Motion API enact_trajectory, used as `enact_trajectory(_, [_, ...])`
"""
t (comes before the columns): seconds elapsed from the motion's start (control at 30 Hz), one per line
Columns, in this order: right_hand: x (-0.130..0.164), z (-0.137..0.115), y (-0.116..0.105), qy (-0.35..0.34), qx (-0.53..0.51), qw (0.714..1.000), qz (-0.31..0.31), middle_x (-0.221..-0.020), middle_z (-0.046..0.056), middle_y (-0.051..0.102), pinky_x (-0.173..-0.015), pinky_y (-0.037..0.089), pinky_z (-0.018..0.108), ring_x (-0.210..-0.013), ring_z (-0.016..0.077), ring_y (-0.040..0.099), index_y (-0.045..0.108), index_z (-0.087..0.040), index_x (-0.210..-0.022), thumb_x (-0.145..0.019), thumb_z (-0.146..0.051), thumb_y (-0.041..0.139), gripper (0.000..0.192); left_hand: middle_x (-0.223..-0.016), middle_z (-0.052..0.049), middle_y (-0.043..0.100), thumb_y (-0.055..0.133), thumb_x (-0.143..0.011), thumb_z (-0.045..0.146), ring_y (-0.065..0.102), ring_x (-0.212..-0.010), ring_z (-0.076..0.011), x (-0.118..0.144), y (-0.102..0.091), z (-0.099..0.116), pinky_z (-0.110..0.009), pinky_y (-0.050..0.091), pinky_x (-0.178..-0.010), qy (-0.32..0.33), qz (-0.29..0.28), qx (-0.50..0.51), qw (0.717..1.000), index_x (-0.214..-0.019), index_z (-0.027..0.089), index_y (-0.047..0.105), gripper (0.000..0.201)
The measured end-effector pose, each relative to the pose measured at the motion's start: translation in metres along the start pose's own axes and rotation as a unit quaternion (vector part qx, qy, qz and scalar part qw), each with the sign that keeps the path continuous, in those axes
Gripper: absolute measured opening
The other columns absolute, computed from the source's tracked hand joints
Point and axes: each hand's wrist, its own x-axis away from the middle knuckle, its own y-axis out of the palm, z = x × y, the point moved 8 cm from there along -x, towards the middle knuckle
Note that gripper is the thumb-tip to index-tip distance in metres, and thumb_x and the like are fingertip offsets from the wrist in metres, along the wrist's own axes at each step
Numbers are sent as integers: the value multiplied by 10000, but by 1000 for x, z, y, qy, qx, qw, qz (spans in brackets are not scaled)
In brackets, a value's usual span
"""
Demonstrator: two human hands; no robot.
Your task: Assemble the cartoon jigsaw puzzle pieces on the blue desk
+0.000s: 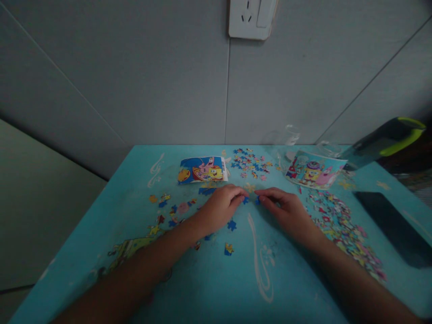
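Note:
My left hand (221, 207) is closed, its fingertips pinching a blue jigsaw puzzle piece (246, 200) just above or on the table. Facing it, my right hand (285, 209) pinches another small blue puzzle piece (258, 200); a narrow gap separates the two. Behind my left hand lies a joined blue strip of pieces (206, 191), partly covered by the hand. A loose blue piece (231, 225) and a yellow-and-blue piece (228, 249) lie nearer to me. Several more pieces (182, 207) are scattered left of my left hand, some hidden under the forearm.
Two cartoon picture sheets (204, 170) (313, 171) lie at the back. A small pile of pieces (251, 163) sits between them, a larger heap (344, 225) to the right. Beyond that are a dark phone-like slab (394, 227) and a black-and-green object (388, 139). The wall borders the table (286, 288).

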Motion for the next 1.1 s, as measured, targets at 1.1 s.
enact_trajectory(1.1, [-5, 0, 7, -90, 222, 970, -36, -947, 67, 734, -852, 528, 389, -904, 234, 663, 776, -241, -1100, -949, -311, 663, 201, -1052, -81, 708, 546, -1017, 235, 676, -994, -225, 2, 18, -3, -361, 532, -910, -14, -5, -201, 979, -1114, 171, 679, 176])
